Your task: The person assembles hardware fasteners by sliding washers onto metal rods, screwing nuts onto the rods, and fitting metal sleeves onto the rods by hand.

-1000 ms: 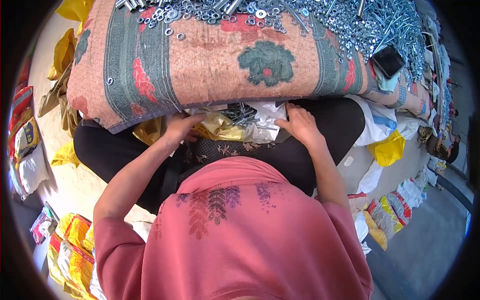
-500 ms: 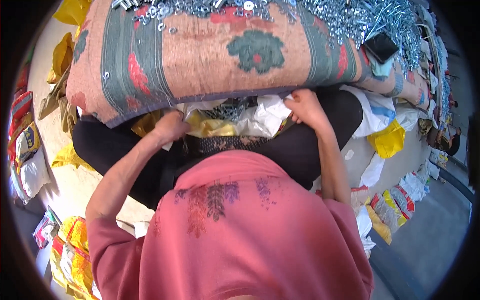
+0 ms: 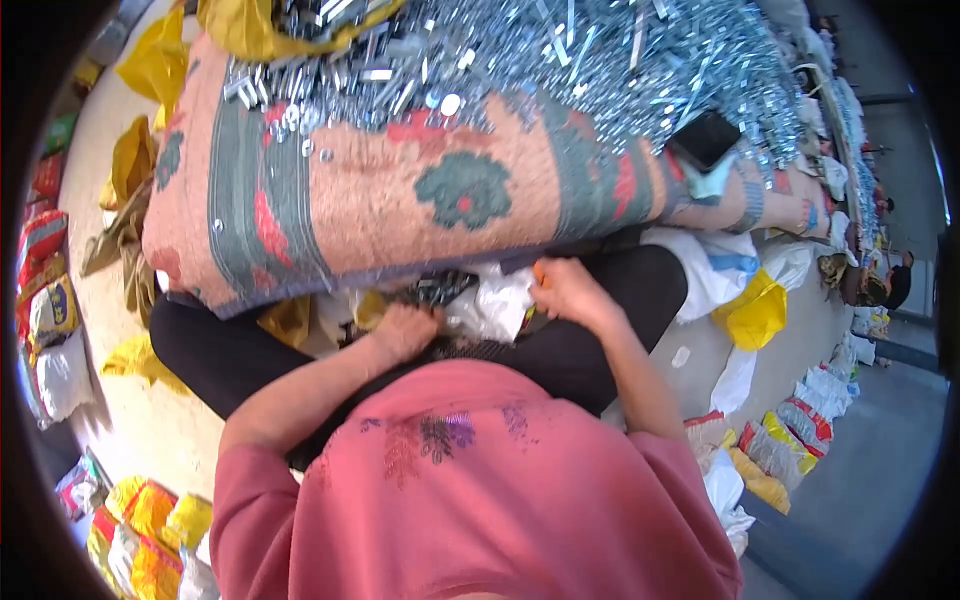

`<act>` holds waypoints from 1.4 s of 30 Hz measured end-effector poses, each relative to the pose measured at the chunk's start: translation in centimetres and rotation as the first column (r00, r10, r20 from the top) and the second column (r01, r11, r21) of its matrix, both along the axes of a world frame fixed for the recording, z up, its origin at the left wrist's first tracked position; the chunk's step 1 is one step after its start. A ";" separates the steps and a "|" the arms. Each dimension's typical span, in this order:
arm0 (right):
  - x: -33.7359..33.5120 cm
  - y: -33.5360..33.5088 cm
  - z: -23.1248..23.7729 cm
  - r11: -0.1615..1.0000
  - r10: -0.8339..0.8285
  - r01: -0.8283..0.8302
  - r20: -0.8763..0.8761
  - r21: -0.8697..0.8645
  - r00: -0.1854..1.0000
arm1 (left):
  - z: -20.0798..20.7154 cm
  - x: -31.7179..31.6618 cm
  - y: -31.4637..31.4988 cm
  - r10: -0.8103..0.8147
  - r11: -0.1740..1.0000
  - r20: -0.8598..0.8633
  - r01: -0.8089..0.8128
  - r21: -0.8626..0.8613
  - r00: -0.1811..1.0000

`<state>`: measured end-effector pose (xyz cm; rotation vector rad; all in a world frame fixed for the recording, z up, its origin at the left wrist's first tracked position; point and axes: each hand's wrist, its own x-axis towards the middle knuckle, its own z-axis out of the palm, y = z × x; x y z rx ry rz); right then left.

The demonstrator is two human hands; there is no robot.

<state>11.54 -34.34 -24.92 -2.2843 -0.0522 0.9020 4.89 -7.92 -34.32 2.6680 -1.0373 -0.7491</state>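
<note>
Between my crossed legs lies a white plastic bag point(image 3: 503, 300) with dark, shiny metal pieces point(image 3: 443, 288) in its mouth. My right hand point(image 3: 572, 290) is closed on the bag's right edge, thumb and fingers pressed together; a spot of orange shows at the fingertips. At the bag's near left side is my left hand point(image 3: 408, 330), its fingers curled in and slightly blurred. What those fingers hold, if anything, is hidden. A yellow piece of plastic point(image 3: 369, 310) sits just left of that hand.
Ahead, a flowered padded cover point(image 3: 380, 205) carries a large heap of screws and nuts point(image 3: 560, 70), with a black box-like thing point(image 3: 705, 140) on its right. Yellow bags point(image 3: 755, 308) and white sacks point(image 3: 712, 270) lie right; packed bags point(image 3: 150, 530) stand at the lower left.
My left hand has moved right, from the bag's far left side to its near edge. The right hand keeps hold of the bag. The view has tilted up, showing more of the screw heap.
</note>
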 end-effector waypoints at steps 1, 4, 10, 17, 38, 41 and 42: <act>-0.5 -0.2 -0.5 1.000 -0.002 0.002 0.009 0.009 1.000 | 0.4 0.2 0.2 -0.059 0.998 -0.054 0.060 0.004 0.997; -1.6 -1.1 0.1 0.995 0.031 -0.014 0.176 -0.097 0.984 | 2.8 0.4 -0.6 -0.048 0.998 0.002 0.048 -0.036 0.999; -3.6 -1.4 2.4 0.978 0.137 -0.058 0.408 -0.200 0.903 | 5.0 -0.5 -1.1 0.043 0.995 -0.370 -0.075 -0.073 0.928; 3.0 -0.2 9.4 0.917 -0.297 0.117 0.457 0.383 0.838 | 4.0 0.4 -0.3 -0.076 0.988 -0.391 0.016 -0.154 0.917; 26.4 5.1 4.2 0.920 -0.012 0.371 0.936 -0.128 0.353 | 20.7 25.0 5.7 0.593 0.753 0.583 -0.126 -0.645 0.556; 26.1 5.4 5.3 0.888 -0.015 0.425 0.913 -0.174 0.407 | 19.1 29.6 6.0 0.448 0.885 0.747 -0.127 -0.448 0.491; 26.0 4.7 5.1 0.885 0.023 0.427 0.934 -0.184 0.355 | 18.5 30.1 5.9 0.361 0.932 0.794 -0.182 -0.312 0.489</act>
